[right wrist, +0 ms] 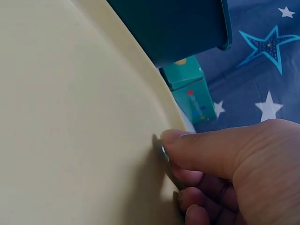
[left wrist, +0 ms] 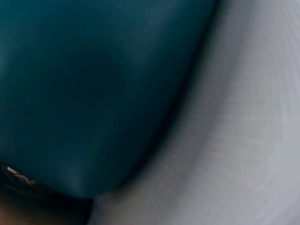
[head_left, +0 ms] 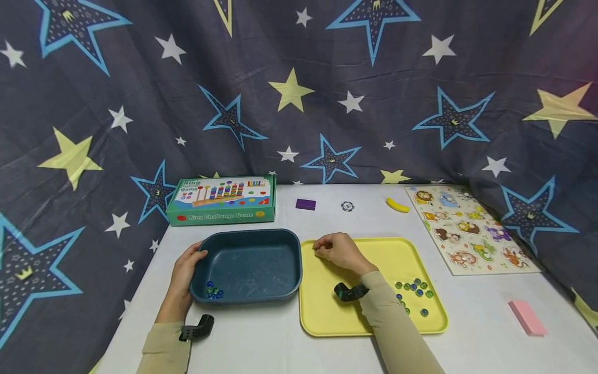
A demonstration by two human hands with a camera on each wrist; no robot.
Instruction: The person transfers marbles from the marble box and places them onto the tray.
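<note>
A dark teal basin (head_left: 254, 265) stands on the left, with several blue and green glass marbles (head_left: 214, 291) in its near left corner. My left hand (head_left: 184, 270) grips its left rim, thumb over the edge; the left wrist view is filled by the basin's outer wall (left wrist: 93, 93). Beside it lies a yellow tray (head_left: 327, 306). At its far left corner my right hand (head_left: 343, 253) pinches a small glass marble (right wrist: 165, 153), mostly hidden behind the thumb, close over the tray. More blue and green marbles (head_left: 419, 292) lie in the tray's right part, partly behind my sleeve.
Behind the basin stands a green Ring Challenge Game box (head_left: 221, 202). A purple block (head_left: 306, 204), a poker chip (head_left: 348, 206) and a toy banana (head_left: 397, 205) lie at the back. On the right are an animal puzzle board (head_left: 472, 228) and a pink block (head_left: 527, 317).
</note>
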